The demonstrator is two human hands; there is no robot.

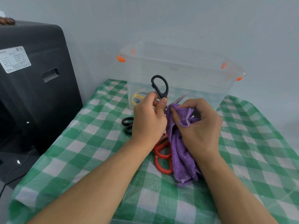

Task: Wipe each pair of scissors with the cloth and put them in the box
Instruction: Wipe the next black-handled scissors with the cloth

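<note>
Left hand (148, 118) pinched black scissors (160, 86) by handle, loop up, blade (182, 98) slanting up-right. Right hand (199, 125) just right, fingers gripping purple cloth (181, 156) around blade base. Box (178, 73) directly beyond.

- Light is soft, even and fairly bright, with a cool bluish cast on the wall (178, 21).
- Shadows are faint.
- Wide-angle bending curves the desk (97, 159) edges.
- The whole picture is slightly soft; the box (186, 73) looks hazy.
</note>
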